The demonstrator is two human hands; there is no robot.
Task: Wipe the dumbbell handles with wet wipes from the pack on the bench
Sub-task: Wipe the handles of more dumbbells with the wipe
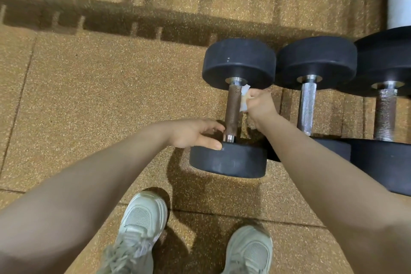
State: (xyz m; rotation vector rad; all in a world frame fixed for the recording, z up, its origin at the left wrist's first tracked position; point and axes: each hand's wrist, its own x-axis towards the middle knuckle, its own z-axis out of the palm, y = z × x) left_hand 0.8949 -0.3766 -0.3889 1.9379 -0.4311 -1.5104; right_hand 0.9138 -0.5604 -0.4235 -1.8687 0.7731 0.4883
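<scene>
Two pale shoes stand on the speckled floor below both arms. Wiping appears to be under way on the nearest dumbbell, leftmost of three lying on the floor. Right hand clamps a bunched wet wipe against the brownish handle. Left hand, fingers extended, steadies the near weight. Next move: probably stroke the wipe along the handle, then proceed to the adjacent dumbbell.

You've got a dull brown, rough-textured handle with shiny metal collars, matt black rubbery heads. Neighbouring handle is bright knurled chrome. Wipe looks thin, whitish, damp cloth. Floor is speckled, grainy tan matting.
</scene>
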